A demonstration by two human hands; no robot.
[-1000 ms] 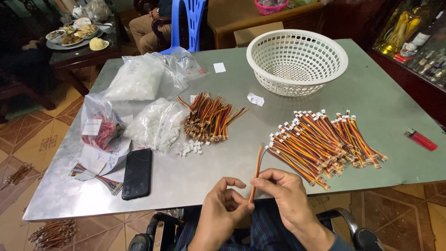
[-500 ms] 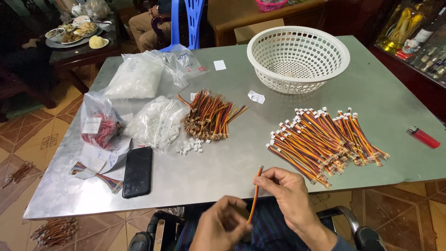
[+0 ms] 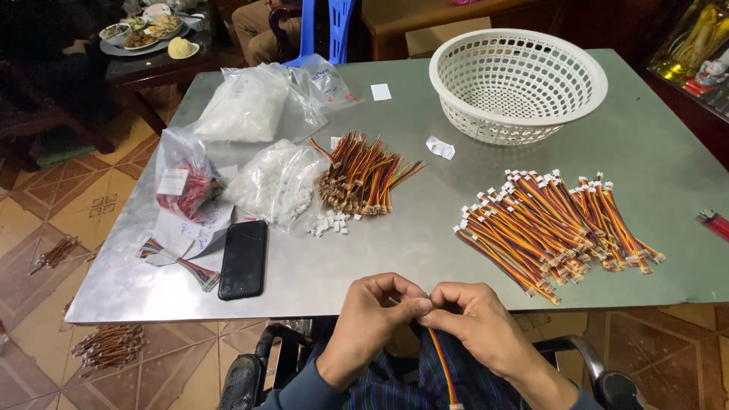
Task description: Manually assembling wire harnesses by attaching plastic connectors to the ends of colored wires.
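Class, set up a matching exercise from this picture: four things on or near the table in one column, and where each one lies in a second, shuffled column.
Things:
1. white basket
2. black phone
3. red lighter
4. striped ribbon cable

Places:
A. at the table's right edge
B. between the left hand and right hand
C. far side of the table
D. near the front left edge

Pairs: 1-C, 2-D, 3-A, 4-B

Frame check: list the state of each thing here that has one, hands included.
Left hand: pinching the wire's top end.
Right hand: pinching the same end.
Striped wire: held, hanging down.
White basket: upright, seemingly empty.
Phone: flat, screen dark.
Connector bag: open, pieces spilled beside it.
Right wire pile: connectors fitted.
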